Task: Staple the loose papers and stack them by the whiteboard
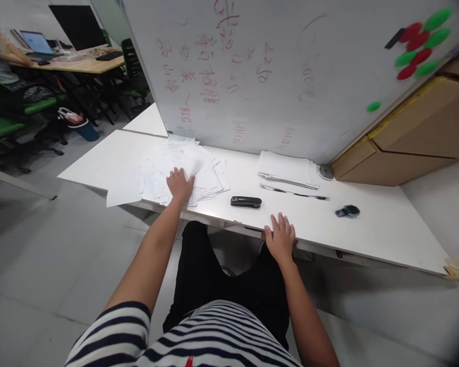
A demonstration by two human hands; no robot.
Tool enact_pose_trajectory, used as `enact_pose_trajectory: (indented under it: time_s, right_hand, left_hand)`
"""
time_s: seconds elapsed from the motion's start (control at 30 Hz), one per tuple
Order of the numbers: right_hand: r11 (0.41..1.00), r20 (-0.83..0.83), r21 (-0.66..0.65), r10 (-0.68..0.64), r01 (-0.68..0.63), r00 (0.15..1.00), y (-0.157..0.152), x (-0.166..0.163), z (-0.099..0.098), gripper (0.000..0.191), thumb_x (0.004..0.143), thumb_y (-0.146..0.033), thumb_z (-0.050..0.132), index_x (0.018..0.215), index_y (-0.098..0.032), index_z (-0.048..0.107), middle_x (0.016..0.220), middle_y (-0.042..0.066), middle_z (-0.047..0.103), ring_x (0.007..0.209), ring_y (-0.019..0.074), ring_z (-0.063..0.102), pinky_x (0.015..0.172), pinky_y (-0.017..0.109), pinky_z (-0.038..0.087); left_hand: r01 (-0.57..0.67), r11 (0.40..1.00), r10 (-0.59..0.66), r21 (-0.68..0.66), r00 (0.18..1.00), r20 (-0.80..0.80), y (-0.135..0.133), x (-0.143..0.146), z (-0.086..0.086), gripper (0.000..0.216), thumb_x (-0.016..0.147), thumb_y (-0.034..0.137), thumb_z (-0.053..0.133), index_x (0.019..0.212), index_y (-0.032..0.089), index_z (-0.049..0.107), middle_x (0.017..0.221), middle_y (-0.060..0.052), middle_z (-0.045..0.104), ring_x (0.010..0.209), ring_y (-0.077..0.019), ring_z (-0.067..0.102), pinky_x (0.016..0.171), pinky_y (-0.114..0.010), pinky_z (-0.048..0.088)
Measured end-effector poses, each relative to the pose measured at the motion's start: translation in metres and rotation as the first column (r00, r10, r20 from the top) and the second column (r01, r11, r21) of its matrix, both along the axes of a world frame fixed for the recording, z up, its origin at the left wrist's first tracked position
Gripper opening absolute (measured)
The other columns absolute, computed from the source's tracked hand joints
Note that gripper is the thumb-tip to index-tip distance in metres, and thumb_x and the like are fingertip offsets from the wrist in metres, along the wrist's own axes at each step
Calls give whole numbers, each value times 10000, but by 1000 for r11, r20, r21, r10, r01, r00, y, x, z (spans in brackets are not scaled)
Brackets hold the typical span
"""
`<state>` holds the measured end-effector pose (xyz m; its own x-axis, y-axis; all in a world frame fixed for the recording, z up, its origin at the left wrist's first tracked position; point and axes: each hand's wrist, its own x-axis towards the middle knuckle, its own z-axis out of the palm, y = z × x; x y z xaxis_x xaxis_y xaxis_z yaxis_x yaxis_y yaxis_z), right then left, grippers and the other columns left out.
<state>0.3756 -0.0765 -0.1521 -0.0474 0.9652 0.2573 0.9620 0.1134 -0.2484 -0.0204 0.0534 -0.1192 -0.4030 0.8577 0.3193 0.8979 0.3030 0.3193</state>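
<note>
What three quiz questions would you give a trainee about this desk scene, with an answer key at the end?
1. True or false: the left hand lies flat on the scattered pile of white paper sheets.
2. Which thing lies nearest the right hand? A) the long black stapler; B) a red mug; C) a yellow ruler.
3. Fill in: the right hand rests, fingers spread, on the front edge of the ____.

Key: 1 true. 2 A. 3 white rectangular table.
</note>
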Motion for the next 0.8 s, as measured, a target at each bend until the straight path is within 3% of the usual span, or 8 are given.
enact_pose_trajectory:
  time_s: [0.17,0.3,0.4,0.47,0.57,0.63,0.7,0.8]
  right_hand:
    - [1000,6,-2,-2,2,1000,1,1,-2,511,935,-409,299,1408,-241,395,1504,114,332,1402,306,237,1081,578,206]
    - [1000,24,7,-11,11,1000,1,1,-3,523,944,-431,281,1375,-185,444,1498,133,340,1402,293,241,1103,537,192]
    - [1000,31,2,-14,14,999,0,1,-2,527,948,-436,282,1370,-170,453,1497,134,341,1403,286,239,1111,523,185]
    - [1000,27,1,-12,11,1000,0,1,-2,525,947,-430,287,1372,-171,451,1499,133,338,1403,284,235,1112,524,182]
    - [1000,15,9,-9,9,1000,0,1,-2,523,944,-424,294,1367,-164,456,1497,136,338,1400,285,239,1113,523,178]
    - [1000,5,13,-13,12,1000,0,0,-2,517,941,-424,301,1361,-168,461,1492,137,348,1394,285,249,1110,523,183]
    - [1000,-2,15,-12,12,1000,0,0,-1,509,938,-423,313,1357,-177,463,1488,136,355,1391,286,254,1104,526,190]
    - [1000,-11,15,-3,3,1000,1,1,-1,503,933,-417,326,1362,-190,456,1492,128,350,1392,288,250,1097,532,197]
  left_hand:
    - [-24,996,16,83,994,104,1,2,5,488,936,404,340,1342,149,432,1425,-158,435,1365,-325,316,1108,-539,203]
    - [-216,963,139,162,912,386,-4,-5,7,502,977,372,226,1425,148,242,1257,-170,574,1216,-273,516,964,-434,418]
    - [-230,957,129,175,881,454,-10,-10,7,531,973,378,263,1443,161,143,1229,-150,590,1146,-255,565,889,-378,460]
    - [-192,964,94,183,892,441,-12,-11,7,522,964,355,301,1437,184,161,1245,-123,582,1105,-245,580,873,-366,462]
    - [-145,971,70,191,934,350,-13,-10,5,420,954,337,311,1337,178,377,1203,-119,598,1083,-260,568,878,-383,449]
    - [-50,985,9,165,970,242,-13,-7,5,370,955,324,293,1194,169,529,1132,-127,624,1063,-275,562,885,-405,434]
    - [151,983,-163,103,979,125,-13,-6,8,347,945,292,315,1113,174,595,1114,-119,637,1066,-273,555,906,-410,416]
    - [472,878,-475,-78,879,-41,-7,-7,21,277,899,243,430,1090,209,628,1174,-79,629,1136,-254,519,998,-406,340]
